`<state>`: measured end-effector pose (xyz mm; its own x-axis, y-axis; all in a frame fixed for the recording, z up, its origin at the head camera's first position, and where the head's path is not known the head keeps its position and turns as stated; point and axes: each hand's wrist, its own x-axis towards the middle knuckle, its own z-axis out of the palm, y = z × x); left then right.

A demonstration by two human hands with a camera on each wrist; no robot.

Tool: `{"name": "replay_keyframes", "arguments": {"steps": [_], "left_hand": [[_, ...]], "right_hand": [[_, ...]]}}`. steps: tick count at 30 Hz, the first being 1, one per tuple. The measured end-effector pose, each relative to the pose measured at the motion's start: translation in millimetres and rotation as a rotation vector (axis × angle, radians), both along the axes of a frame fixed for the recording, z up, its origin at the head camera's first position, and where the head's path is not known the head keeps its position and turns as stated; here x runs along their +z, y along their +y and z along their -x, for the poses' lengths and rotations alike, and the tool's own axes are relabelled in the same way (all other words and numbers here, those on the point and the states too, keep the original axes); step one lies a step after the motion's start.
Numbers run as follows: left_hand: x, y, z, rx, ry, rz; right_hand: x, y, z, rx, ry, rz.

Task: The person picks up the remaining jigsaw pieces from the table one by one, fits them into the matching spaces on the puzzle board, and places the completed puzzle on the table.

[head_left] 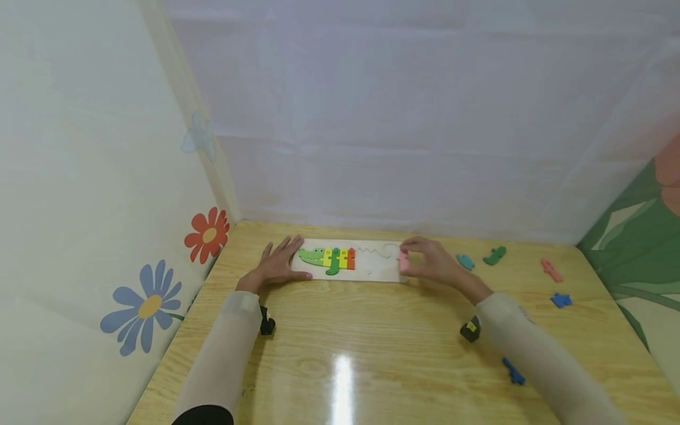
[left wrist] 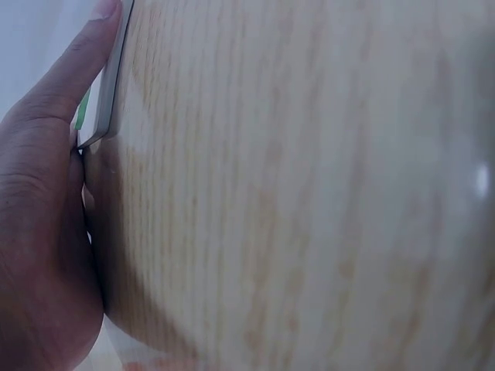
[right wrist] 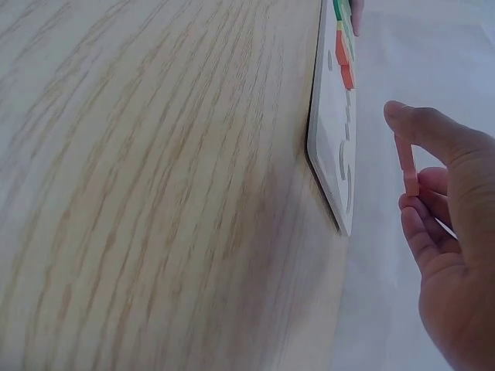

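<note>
A white puzzle board lies near the back of the table. Its left part holds a crocodile head and body made of green, yellow and orange-red pieces; the right part shows a bare outlined recess. My left hand rests at the board's left end with fingers spread, the thumb along its front edge. Over the right end, my right hand pinches a pink puzzle piece between thumb and fingers. In the right wrist view that pink piece is held above the board's surface.
Loose puzzle pieces lie to the right: a light blue one, a green one, a pink one, a blue one and another blue one beside the right sleeve. A white cloth wall rises behind the table.
</note>
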<state>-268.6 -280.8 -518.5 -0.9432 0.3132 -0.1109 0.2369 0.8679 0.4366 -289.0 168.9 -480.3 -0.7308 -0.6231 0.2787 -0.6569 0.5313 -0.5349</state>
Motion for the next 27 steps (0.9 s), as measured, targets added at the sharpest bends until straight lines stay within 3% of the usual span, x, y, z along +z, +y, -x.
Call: {"name": "replay_keyframes", "arguments": {"steps": [27], "left_hand": [[-0.5,0.5,0.7,-0.005,0.004,-0.018]], "right_hand": [[-12.1,-34,7.7,0.022,-0.022,0.012]]}}
